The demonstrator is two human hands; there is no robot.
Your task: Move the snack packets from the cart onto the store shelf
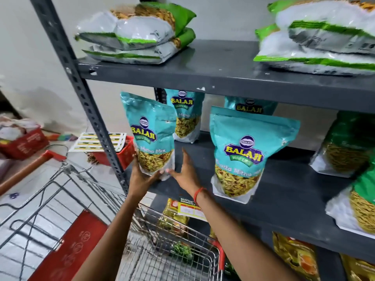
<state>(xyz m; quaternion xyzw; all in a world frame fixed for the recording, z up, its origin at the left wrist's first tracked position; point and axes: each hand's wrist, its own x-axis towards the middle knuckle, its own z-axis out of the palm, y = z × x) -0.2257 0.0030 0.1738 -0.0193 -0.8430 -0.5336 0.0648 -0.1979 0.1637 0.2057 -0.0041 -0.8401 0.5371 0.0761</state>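
Note:
A teal Balaji snack packet (151,136) stands upright at the left front of the dark grey middle shelf (284,199). My left hand (142,173) grips its lower left corner. My right hand (185,171) touches its bottom right edge with the fingers spread and nothing held. Another teal packet (243,155) stands to the right, and two more (186,116) stand behind. The wire cart (178,258) sits below my arms with green packets in it.
White and green packets (134,35) lie stacked on the upper shelf (223,65). Green packets (349,142) stand at the right of the middle shelf. Yellow packets (296,256) fill the lower shelf. The shelf upright (85,94) runs beside my left hand. Red baskets (24,142) rest on the floor.

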